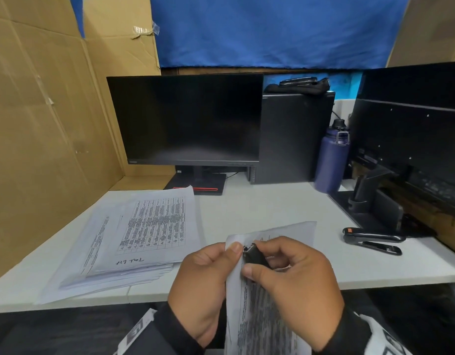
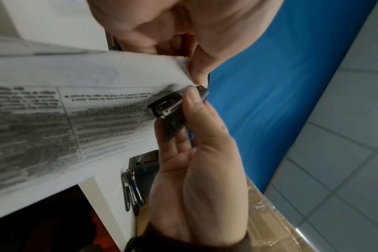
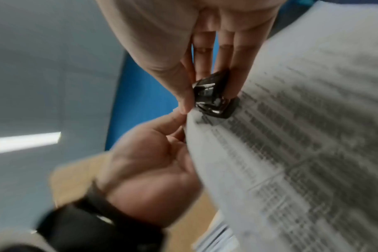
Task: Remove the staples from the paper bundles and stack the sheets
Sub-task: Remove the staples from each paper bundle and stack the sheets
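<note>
Above the white desk (image 1: 259,208), left hand (image 1: 203,285) pinches the paper bundle (image 1: 262,321); right hand (image 1: 295,280) grips the staple remover (image 1: 254,256) at its corner.

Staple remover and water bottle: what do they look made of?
Staple remover: black body, probably plastic, matte; bright metal jaws that glint silver at the paper corner. Water bottle: likely coated metal, satin purple-blue with soft highlights; black cap looks plastic. Neither can be confirmed from looks alone.

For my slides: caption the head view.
Left hand holds a paper bundle; right hand works a staple remover.
</note>
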The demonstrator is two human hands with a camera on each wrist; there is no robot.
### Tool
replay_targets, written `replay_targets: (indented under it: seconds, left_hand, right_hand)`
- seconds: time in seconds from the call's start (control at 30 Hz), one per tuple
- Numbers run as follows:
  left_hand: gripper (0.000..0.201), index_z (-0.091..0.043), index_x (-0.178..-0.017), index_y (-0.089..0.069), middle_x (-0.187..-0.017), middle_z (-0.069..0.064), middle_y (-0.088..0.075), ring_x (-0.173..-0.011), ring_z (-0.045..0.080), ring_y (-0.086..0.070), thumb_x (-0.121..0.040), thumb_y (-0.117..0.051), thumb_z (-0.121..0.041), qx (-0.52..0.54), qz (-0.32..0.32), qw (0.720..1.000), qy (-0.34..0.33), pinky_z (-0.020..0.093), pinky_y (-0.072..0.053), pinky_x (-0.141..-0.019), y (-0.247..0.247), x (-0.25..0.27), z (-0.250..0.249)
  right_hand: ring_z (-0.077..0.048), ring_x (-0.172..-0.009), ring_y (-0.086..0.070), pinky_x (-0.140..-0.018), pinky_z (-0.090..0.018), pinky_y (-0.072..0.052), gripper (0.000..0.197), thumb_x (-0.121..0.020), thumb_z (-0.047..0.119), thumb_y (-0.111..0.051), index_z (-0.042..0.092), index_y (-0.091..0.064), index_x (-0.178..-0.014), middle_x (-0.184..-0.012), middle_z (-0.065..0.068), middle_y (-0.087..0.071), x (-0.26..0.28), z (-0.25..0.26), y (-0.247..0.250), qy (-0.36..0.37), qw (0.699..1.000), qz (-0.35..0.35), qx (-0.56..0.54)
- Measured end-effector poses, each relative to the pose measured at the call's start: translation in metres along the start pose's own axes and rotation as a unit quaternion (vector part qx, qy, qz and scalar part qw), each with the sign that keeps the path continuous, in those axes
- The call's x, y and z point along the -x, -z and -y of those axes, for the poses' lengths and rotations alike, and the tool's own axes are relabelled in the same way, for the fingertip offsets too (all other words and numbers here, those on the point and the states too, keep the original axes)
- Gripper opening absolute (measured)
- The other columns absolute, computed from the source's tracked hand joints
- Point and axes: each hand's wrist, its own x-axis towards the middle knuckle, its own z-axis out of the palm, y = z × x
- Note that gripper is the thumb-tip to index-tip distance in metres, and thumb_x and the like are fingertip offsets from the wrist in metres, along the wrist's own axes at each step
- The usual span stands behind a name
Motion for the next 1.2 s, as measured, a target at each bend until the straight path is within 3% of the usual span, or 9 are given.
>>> replay_targets:
  seconds: [0.17,0.23,0.33,0.43,0.57,0.73,0.9,1.07,1.2]
  left_hand:
    - [0.032,0.010,-0.098,-0.075,-0.108,0.039,-0.071,-0.086,0.035,-0.073,-0.084,-0.070,-0.018,0.031,0.003,0.999,0.029,0.042,-0.063,-0.084,0.003,-0.002,-0.004]
    - [0.029,0.009,-0.096,-0.076,-0.104,0.038,-0.072,-0.083,0.034,-0.073,-0.085,-0.069,-0.017,0.034,0.009,0.999,0.026,0.041,-0.063,-0.081,0.002,-0.002,-0.003]
    - [0.030,0.010,-0.095,-0.075,-0.092,0.033,-0.073,-0.072,0.030,-0.072,-0.084,-0.068,-0.017,0.030,0.015,0.999,0.015,0.035,-0.064,-0.067,0.001,-0.001,0.000]
    - [0.031,0.011,-0.094,-0.074,-0.090,0.033,-0.072,-0.071,0.031,-0.072,-0.082,-0.069,-0.017,0.030,0.017,0.999,0.010,0.035,-0.064,-0.065,0.001,-0.001,0.001]
    - [0.026,0.007,-0.091,-0.079,-0.092,0.032,-0.076,-0.072,0.030,-0.076,-0.082,-0.068,-0.015,0.030,0.025,0.999,0.007,0.034,-0.063,-0.063,0.003,-0.004,0.002]
    - [0.025,0.004,-0.091,-0.080,-0.093,0.031,-0.077,-0.073,0.030,-0.076,-0.084,-0.067,-0.016,0.009,0.015,1.000,0.015,0.038,-0.064,-0.068,0.009,-0.009,0.004]
    - [0.028,0.005,-0.098,-0.079,-0.106,0.036,-0.074,-0.090,0.038,-0.071,-0.085,-0.068,-0.018,0.003,0.000,0.999,0.054,0.057,-0.054,-0.098,0.014,-0.012,0.006]
    - [0.038,0.011,-0.111,-0.073,-0.114,0.038,-0.071,-0.097,0.041,-0.069,-0.086,-0.069,-0.017,0.021,-0.012,0.995,0.094,0.054,-0.058,-0.094,0.021,-0.019,0.011]
    - [0.035,0.009,-0.107,-0.075,-0.107,0.034,-0.073,-0.086,0.036,-0.072,-0.082,-0.071,-0.016,0.030,-0.013,0.993,0.115,0.050,-0.060,-0.086,0.026,-0.024,0.016]
  right_hand:
    - [-0.002,-0.092,-0.069,-0.082,-0.018,-0.055,0.048,-0.071,0.023,-0.091,0.045,-0.068,-0.106,-0.097,0.024,-0.071,0.006,0.010,-0.001,0.059,0.995,-0.024,0.076]
    - [-0.002,-0.093,-0.070,-0.083,-0.022,-0.056,0.049,-0.071,0.023,-0.090,0.047,-0.067,-0.107,-0.098,0.025,-0.070,0.008,0.008,-0.001,0.064,0.994,-0.034,0.080]
    - [-0.002,-0.085,-0.071,-0.079,-0.024,-0.058,0.048,-0.071,0.022,-0.090,0.052,-0.068,-0.101,-0.092,0.023,-0.073,0.008,0.007,-0.002,0.008,0.999,-0.040,0.013]
    - [-0.003,-0.079,-0.071,-0.074,-0.021,-0.059,0.036,-0.073,0.019,-0.089,0.046,-0.073,-0.092,-0.083,0.021,-0.075,0.008,0.009,-0.003,-0.020,0.999,-0.030,-0.028]
    - [-0.007,-0.076,-0.072,-0.076,-0.033,-0.062,0.023,-0.083,0.013,-0.081,0.035,-0.075,-0.085,-0.082,0.016,-0.077,0.003,0.011,-0.001,-0.050,0.997,-0.004,-0.063]
    - [-0.013,-0.080,-0.073,-0.079,-0.039,-0.061,0.018,-0.093,0.014,-0.070,0.030,-0.076,-0.097,-0.087,0.010,-0.077,-0.004,0.004,0.000,-0.062,0.996,0.024,-0.052]
    - [-0.024,-0.071,-0.070,-0.064,-0.033,-0.061,0.018,-0.094,0.005,-0.067,0.018,-0.079,-0.093,-0.083,-0.008,-0.076,-0.009,0.001,-0.001,-0.147,0.975,0.039,-0.162]
    - [-0.017,-0.071,-0.070,-0.060,-0.028,-0.057,0.017,-0.095,0.002,-0.063,0.011,-0.077,-0.099,-0.083,-0.009,-0.075,-0.013,-0.008,-0.004,-0.194,0.954,0.047,-0.224]
    - [-0.020,-0.076,-0.070,-0.066,-0.036,-0.059,0.016,-0.096,0.005,-0.061,0.005,-0.075,-0.105,-0.087,-0.012,-0.074,-0.016,-0.013,-0.002,-0.245,0.926,0.078,-0.277]
